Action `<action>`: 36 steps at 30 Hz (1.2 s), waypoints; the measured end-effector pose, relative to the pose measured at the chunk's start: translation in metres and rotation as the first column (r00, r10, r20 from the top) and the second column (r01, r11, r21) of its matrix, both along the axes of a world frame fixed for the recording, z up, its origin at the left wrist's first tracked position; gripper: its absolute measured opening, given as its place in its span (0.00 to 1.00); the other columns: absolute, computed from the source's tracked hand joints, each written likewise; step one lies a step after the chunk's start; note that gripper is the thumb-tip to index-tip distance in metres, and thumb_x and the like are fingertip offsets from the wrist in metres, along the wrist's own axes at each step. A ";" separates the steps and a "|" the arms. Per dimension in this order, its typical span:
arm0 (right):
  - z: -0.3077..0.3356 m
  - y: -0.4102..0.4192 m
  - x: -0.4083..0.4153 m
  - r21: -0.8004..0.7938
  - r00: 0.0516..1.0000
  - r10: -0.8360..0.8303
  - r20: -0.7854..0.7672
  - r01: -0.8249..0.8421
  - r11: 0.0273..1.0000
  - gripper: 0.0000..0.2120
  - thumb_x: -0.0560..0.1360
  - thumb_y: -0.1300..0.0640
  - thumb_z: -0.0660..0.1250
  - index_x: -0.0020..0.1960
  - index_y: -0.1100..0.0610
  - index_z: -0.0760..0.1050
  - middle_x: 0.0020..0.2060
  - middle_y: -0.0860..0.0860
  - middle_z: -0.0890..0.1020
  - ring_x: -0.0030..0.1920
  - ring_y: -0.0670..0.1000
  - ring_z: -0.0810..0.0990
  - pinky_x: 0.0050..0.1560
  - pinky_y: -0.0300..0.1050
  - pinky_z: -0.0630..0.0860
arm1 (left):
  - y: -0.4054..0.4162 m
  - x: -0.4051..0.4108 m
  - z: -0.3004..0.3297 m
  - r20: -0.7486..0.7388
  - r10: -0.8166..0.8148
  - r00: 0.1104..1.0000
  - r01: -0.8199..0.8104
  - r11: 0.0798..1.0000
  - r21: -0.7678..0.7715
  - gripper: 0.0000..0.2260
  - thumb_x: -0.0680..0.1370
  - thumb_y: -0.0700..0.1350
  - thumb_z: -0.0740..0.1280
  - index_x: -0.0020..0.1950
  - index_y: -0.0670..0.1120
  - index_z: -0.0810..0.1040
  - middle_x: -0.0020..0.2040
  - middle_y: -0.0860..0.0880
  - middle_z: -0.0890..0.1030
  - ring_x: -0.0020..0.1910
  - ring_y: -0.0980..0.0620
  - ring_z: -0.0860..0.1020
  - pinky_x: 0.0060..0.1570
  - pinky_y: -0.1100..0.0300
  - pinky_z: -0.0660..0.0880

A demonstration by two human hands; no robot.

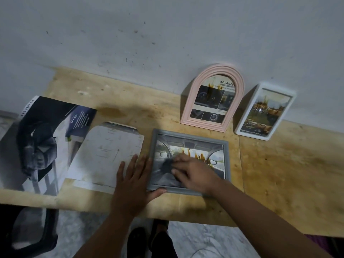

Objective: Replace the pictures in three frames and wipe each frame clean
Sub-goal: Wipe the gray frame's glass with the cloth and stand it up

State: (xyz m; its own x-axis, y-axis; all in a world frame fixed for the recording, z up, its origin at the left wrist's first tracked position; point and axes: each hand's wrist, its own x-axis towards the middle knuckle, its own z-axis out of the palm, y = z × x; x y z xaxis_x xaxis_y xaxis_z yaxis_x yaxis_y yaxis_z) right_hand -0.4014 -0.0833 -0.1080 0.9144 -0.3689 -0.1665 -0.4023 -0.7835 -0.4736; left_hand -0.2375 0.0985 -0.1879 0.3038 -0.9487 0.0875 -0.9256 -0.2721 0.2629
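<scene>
Down on the near middle of the wooden table lay the grey frame, flat, glass side up, with a picture of a car interior showing through it. The right hand was on the glass with its fingers curled over a small dark cloth, pressing it to the pane; it looked blurred, so I took it for mid-wipe. The left hand lay spread flat, fingers straight, palm partly on a sheet of paper just left of the frame, with the thumb hooked along the frame's near left edge to steady it. Against the far wall leaned a pink arched frame and, just to its right, a white frame, both with pictures in them. At the far left of the table lay an open magazine. By my guess the grey frame was light and stiff, its front smooth and breakable, and prone to skate on the wood under a sideways rub. I would hold it by the raised border, at an edge or corner as the thumb did, and keep the rubbing pressure gentle.
</scene>
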 end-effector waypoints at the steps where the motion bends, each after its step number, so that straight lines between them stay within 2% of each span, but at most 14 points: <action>1: 0.001 -0.013 0.010 -0.042 0.997 -0.055 0.048 0.057 0.997 0.16 0.83 0.48 0.61 0.65 0.51 0.80 0.61 0.48 0.77 0.56 0.52 0.79 0.53 0.47 0.78 | -0.001 0.000 0.001 -0.003 0.002 1.000 -0.002 1.000 0.011 0.48 0.73 0.78 0.56 0.80 0.44 0.66 0.80 0.43 0.65 0.80 0.40 0.63 0.75 0.33 0.58; 3: -0.007 -0.033 0.032 -0.151 0.976 -0.174 0.130 0.193 0.969 0.15 0.83 0.48 0.60 0.65 0.50 0.79 0.58 0.50 0.77 0.54 0.54 0.79 0.48 0.48 0.77 | -0.001 0.000 0.001 -0.007 0.003 1.000 -0.003 0.999 0.038 0.48 0.73 0.79 0.54 0.80 0.44 0.64 0.81 0.43 0.64 0.80 0.40 0.62 0.76 0.33 0.57; 5: -0.024 -0.026 0.050 -0.264 0.963 -0.254 0.084 0.268 0.926 0.16 0.83 0.47 0.60 0.65 0.52 0.78 0.59 0.53 0.75 0.55 0.57 0.78 0.46 0.51 0.79 | -0.001 0.000 0.000 -0.005 -0.001 1.000 0.001 0.998 0.062 0.48 0.73 0.79 0.54 0.81 0.44 0.63 0.82 0.43 0.62 0.81 0.40 0.60 0.76 0.33 0.56; 8: -0.045 0.019 0.044 -0.310 0.975 -0.218 0.043 0.220 0.925 0.16 0.83 0.48 0.62 0.65 0.55 0.78 0.62 0.56 0.74 0.55 0.58 0.77 0.43 0.54 0.82 | 0.000 0.001 -0.002 -0.010 -0.005 1.000 0.006 0.998 0.067 0.48 0.73 0.79 0.55 0.81 0.45 0.64 0.82 0.44 0.62 0.81 0.40 0.59 0.76 0.33 0.56; 10: -0.040 0.043 0.022 -0.239 0.995 -0.087 0.050 0.097 0.966 0.15 0.83 0.48 0.61 0.65 0.54 0.78 0.60 0.54 0.75 0.55 0.56 0.77 0.45 0.50 0.80 | 0.000 0.001 -0.003 0.000 -0.011 1.000 0.011 0.999 0.038 0.47 0.74 0.78 0.55 0.80 0.44 0.66 0.81 0.43 0.64 0.81 0.40 0.61 0.76 0.33 0.57; 13: -0.014 0.049 -0.003 0.004 0.998 0.061 -0.019 -0.061 0.998 0.17 0.83 0.47 0.59 0.67 0.52 0.78 0.61 0.50 0.75 0.58 0.52 0.76 0.53 0.48 0.77 | 0.001 0.001 -0.003 0.021 -0.022 1.000 0.021 1.000 0.013 0.46 0.75 0.77 0.55 0.80 0.44 0.64 0.81 0.43 0.63 0.81 0.40 0.61 0.75 0.32 0.57; 16: 0.001 0.010 -0.002 0.096 1.000 -0.002 0.013 0.001 0.995 0.17 0.83 0.48 0.61 0.67 0.51 0.80 0.61 0.47 0.77 0.59 0.50 0.77 0.58 0.47 0.75 | 0.000 0.002 -0.002 0.005 -0.013 1.000 0.012 1.000 0.026 0.48 0.73 0.78 0.57 0.81 0.45 0.64 0.81 0.43 0.64 0.81 0.40 0.60 0.75 0.32 0.58; 20: -0.008 -0.047 0.005 -0.166 0.956 -0.279 0.089 0.290 0.942 0.19 0.82 0.46 0.58 0.65 0.52 0.80 0.56 0.51 0.76 0.53 0.55 0.78 0.47 0.49 0.77 | -0.001 0.001 0.003 -0.025 0.008 1.000 -0.006 0.997 0.081 0.48 0.73 0.79 0.53 0.81 0.46 0.63 0.82 0.45 0.62 0.82 0.42 0.59 0.76 0.33 0.57; 22: -0.023 -0.044 0.006 -0.295 0.970 -0.243 0.026 0.240 0.925 0.18 0.83 0.46 0.57 0.63 0.52 0.80 0.56 0.53 0.75 0.51 0.57 0.79 0.43 0.51 0.78 | -0.001 0.001 0.003 -0.034 0.012 0.999 -0.008 0.995 0.101 0.48 0.73 0.80 0.53 0.82 0.47 0.62 0.82 0.45 0.61 0.82 0.42 0.58 0.76 0.33 0.56; 24: -0.034 -0.024 -0.005 -0.314 0.984 -0.180 0.002 0.171 0.934 0.16 0.83 0.47 0.57 0.62 0.53 0.79 0.58 0.54 0.74 0.50 0.58 0.79 0.40 0.51 0.79 | 0.000 0.001 0.002 -0.042 0.009 0.999 -0.004 0.993 0.116 0.48 0.73 0.80 0.54 0.82 0.47 0.61 0.83 0.46 0.60 0.82 0.42 0.56 0.76 0.33 0.55; 27: -0.032 0.004 -0.035 -0.210 0.997 -0.080 -0.002 0.078 0.975 0.16 0.84 0.47 0.58 0.64 0.52 0.79 0.58 0.52 0.74 0.50 0.55 0.78 0.41 0.49 0.78 | 0.000 0.001 0.001 -0.032 0.000 1.000 0.003 0.996 0.087 0.47 0.73 0.79 0.55 0.82 0.47 0.62 0.82 0.45 0.61 0.82 0.42 0.58 0.76 0.33 0.56; 31: -0.010 0.003 -0.048 0.049 0.999 0.008 -0.041 -0.006 0.999 0.17 0.83 0.48 0.60 0.64 0.53 0.81 0.59 0.47 0.76 0.54 0.50 0.78 0.51 0.48 0.78 | 0.000 0.000 0.002 -0.031 -0.006 0.999 0.008 0.998 0.060 0.48 0.73 0.79 0.55 0.81 0.46 0.64 0.82 0.44 0.62 0.81 0.41 0.59 0.75 0.32 0.57; 33: -0.002 -0.019 -0.033 0.063 0.994 -0.102 0.037 0.100 0.993 0.16 0.82 0.49 0.61 0.62 0.53 0.82 0.57 0.46 0.76 0.54 0.49 0.77 0.54 0.47 0.76 | 0.000 0.000 0.003 -0.045 0.002 0.999 0.001 0.997 0.076 0.48 0.73 0.79 0.54 0.81 0.46 0.62 0.82 0.45 0.61 0.82 0.41 0.58 0.76 0.33 0.57; 36: -0.006 -0.057 -0.009 -0.078 0.941 -0.309 0.134 0.321 0.944 0.16 0.83 0.49 0.61 0.66 0.53 0.80 0.57 0.50 0.75 0.53 0.52 0.78 0.49 0.49 0.77 | 0.000 0.001 0.003 -0.053 0.002 0.999 0.003 0.995 0.102 0.48 0.73 0.79 0.54 0.82 0.47 0.61 0.83 0.46 0.59 0.82 0.42 0.56 0.77 0.33 0.56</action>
State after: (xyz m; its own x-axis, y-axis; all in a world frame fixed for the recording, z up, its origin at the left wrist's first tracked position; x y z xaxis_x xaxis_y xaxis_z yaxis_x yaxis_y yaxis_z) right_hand -0.4104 -0.1407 -0.1137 0.7595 -0.6503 -0.0130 -0.5817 -0.6702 -0.4609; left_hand -0.2366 0.0981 -0.1847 0.3047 -0.9521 -0.0257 -0.9114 -0.2993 0.2825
